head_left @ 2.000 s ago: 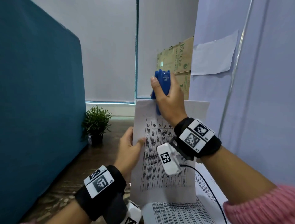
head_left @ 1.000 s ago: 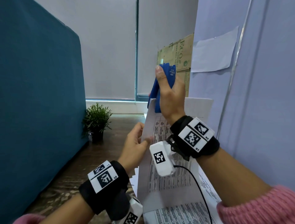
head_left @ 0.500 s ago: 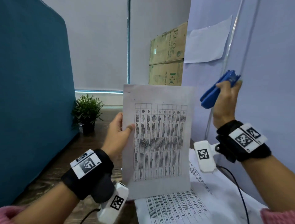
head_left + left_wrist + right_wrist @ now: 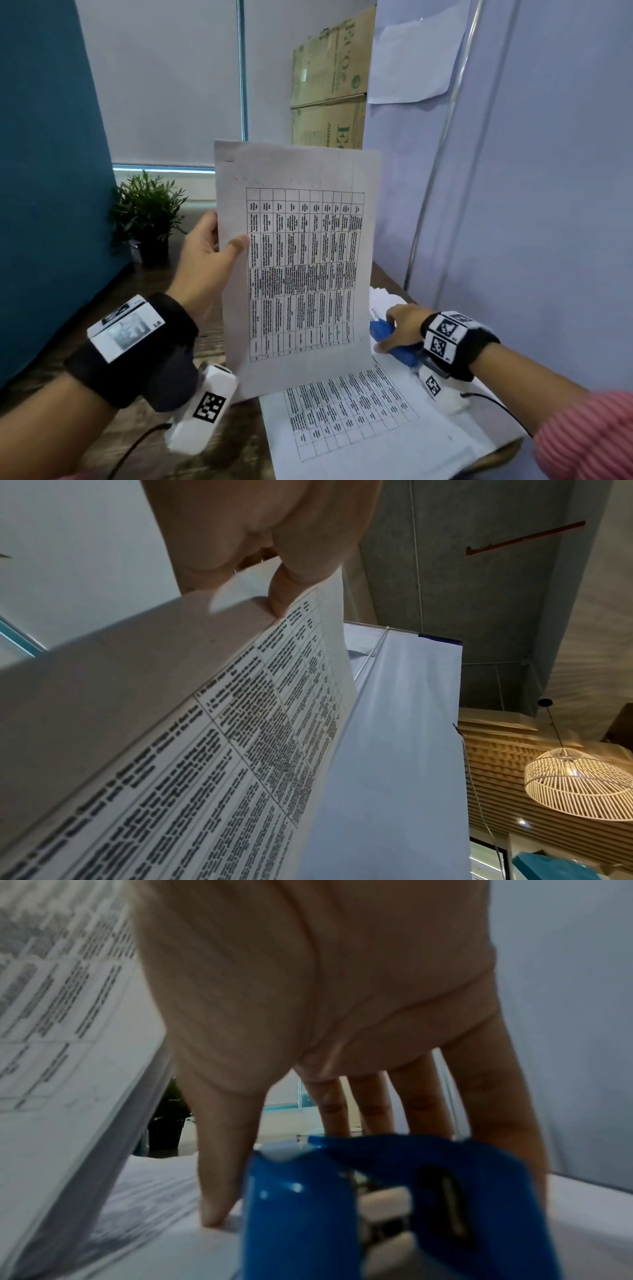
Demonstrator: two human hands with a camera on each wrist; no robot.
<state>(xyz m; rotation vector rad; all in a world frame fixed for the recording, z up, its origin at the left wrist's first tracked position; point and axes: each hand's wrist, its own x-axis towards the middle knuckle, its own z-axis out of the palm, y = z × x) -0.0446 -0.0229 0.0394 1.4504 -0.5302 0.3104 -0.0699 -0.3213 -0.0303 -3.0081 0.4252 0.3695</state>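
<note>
My left hand [image 4: 219, 250] holds a printed sheet set [image 4: 301, 260] upright by its left edge, with the thumb on the front. The left wrist view shows the thumb [image 4: 284, 599] pinching these pages [image 4: 205, 723] from below. At the right, low over the table, my right hand [image 4: 400, 329] grips a blue stapler [image 4: 382, 330]. The stapler rests on a stack of printed papers [image 4: 359, 421]. The right wrist view has the stapler [image 4: 308, 1204] between the thumb [image 4: 215, 1177] and the fingers, and the thumb tip touches the paper.
A teal partition [image 4: 44, 171] walls the left side, and a small potted plant [image 4: 147, 212] stands by it on the wooden table [image 4: 102, 342]. A white screen [image 4: 548, 171] with a metal pole [image 4: 442, 164] closes the right. Cardboard boxes [image 4: 329, 85] lean at the back.
My right hand took the stapler off the top edge of the sheets, swung it out to the right, then brought it down onto the paper stack. The left hand kept the sheets upright.
</note>
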